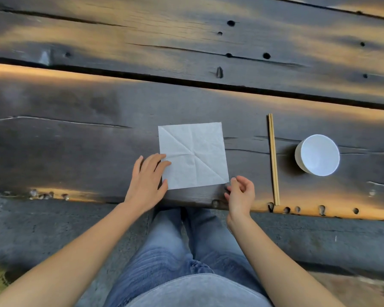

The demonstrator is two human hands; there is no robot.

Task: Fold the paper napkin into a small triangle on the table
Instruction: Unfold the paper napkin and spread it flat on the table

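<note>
A white square paper napkin (194, 154) lies flat and unfolded on the dark wooden table (75, 140), near its front edge. Crease lines cross it, one diagonal and one upright. My left hand (148, 180) rests flat on the napkin's near left part, fingers spread on the paper. My right hand (241, 191) hovers just beside the napkin's near right corner, fingers curled and slightly apart; I cannot tell whether the fingertips touch the corner.
A pair of wooden chopsticks (273, 159) lies upright to the right of the napkin. A white bowl (317, 155) stands further right. The table's front edge (186, 203) runs just below my hands, with my jeans-clad legs (186, 251) under it.
</note>
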